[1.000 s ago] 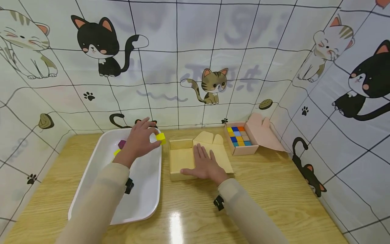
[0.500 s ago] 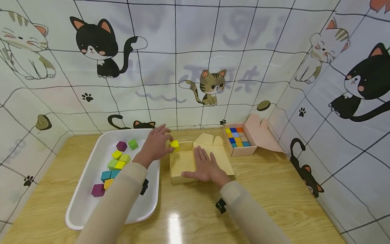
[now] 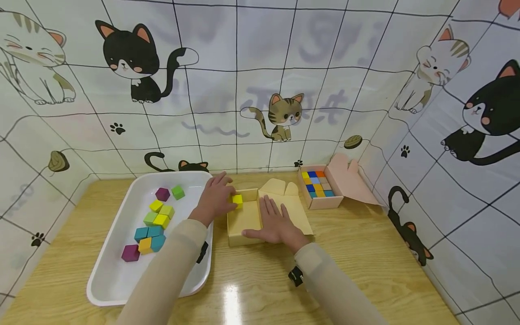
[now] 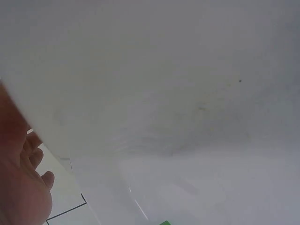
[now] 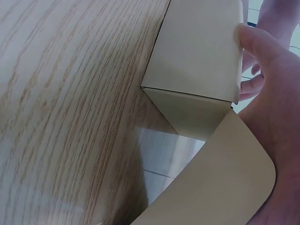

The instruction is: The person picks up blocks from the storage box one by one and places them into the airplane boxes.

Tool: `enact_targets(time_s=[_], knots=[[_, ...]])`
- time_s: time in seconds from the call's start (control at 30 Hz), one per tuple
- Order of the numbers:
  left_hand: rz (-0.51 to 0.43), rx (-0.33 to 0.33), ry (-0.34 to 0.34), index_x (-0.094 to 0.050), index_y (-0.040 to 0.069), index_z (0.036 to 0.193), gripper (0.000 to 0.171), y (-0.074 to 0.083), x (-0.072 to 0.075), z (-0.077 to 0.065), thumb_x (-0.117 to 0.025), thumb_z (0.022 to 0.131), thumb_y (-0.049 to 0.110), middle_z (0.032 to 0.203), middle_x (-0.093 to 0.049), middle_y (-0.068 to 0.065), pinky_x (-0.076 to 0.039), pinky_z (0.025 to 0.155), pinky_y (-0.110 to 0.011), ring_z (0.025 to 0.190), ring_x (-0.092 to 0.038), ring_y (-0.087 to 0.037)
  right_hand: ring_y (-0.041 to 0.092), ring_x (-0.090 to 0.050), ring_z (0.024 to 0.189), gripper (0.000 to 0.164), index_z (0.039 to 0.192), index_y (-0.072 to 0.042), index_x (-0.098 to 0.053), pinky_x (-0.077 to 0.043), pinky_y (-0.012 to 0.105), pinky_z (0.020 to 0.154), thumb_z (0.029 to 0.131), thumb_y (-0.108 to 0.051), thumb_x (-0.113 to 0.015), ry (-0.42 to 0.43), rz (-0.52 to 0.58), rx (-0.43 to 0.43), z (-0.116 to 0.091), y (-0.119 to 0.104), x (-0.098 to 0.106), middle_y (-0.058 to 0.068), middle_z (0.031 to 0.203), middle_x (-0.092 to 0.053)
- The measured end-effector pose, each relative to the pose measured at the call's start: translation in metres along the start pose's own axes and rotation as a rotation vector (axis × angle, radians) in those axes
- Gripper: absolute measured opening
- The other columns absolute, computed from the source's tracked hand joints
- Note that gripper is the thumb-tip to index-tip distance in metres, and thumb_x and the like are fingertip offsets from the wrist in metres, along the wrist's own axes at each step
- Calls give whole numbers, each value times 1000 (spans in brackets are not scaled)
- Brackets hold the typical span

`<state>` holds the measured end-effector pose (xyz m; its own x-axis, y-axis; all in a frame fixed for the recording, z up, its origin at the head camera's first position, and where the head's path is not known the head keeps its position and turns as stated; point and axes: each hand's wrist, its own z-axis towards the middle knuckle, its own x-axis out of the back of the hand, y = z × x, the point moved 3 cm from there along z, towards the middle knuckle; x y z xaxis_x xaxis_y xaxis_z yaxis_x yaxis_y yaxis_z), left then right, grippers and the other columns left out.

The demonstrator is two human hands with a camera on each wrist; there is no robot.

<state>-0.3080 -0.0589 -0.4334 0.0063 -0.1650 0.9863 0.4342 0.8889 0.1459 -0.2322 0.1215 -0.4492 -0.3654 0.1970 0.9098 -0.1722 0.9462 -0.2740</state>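
My left hand [image 3: 215,199] pinches a yellow cube [image 3: 238,201] at the back left corner of an open pale yellow cardboard box [image 3: 243,238]. Its fingertips are partly hidden from the head view. In the left wrist view that hand [image 4: 23,187] shows only at the left edge. My right hand [image 3: 276,222] lies with straight fingers over the box's folded-back lid [image 3: 299,212], its thumb at the front wall. The right wrist view has the thumb of this hand [image 5: 276,61] touching the box's top edge. No other cube is visible inside the box.
A white tray [image 3: 107,271] on the left holds several cubes, among them a purple cube [image 3: 130,253] and a green cube [image 3: 177,192]. At the back right, a pink box [image 3: 325,203] with its lid open is filled with coloured cubes. Cat-print sheeting encloses the table.
My left hand has carried the yellow cube rightward and down, from above the tray's right rim into the box's back left corner. My right hand stays on the box.
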Motion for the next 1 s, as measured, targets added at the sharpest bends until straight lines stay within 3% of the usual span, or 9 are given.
enact_targets(time_s=[0.33,0.63,1.0], knots=[[91,15,-49,-77,14,92,25,1,-7,1,-76,77,34,144,-51,-8,-18,124,-49,149,-23,-29,26,-2,155,115,157,-7,2,-2,53,125,81,-79,-47,6,11,12,-2,-1,0,12,166,3],[129,16,-47,-76,13,91,21,5,-5,-2,-73,79,30,143,-52,-9,-21,122,-51,148,-26,-30,27,-1,154,115,157,-7,2,0,53,124,82,-80,-46,9,-2,10,1,1,-1,11,166,4],[153,29,-75,-76,15,101,27,6,-10,-1,-71,83,33,143,-52,-9,-20,123,-50,150,-23,-30,28,-2,154,115,157,-7,1,-1,54,124,82,-79,-48,13,16,18,-1,0,0,12,166,3]])
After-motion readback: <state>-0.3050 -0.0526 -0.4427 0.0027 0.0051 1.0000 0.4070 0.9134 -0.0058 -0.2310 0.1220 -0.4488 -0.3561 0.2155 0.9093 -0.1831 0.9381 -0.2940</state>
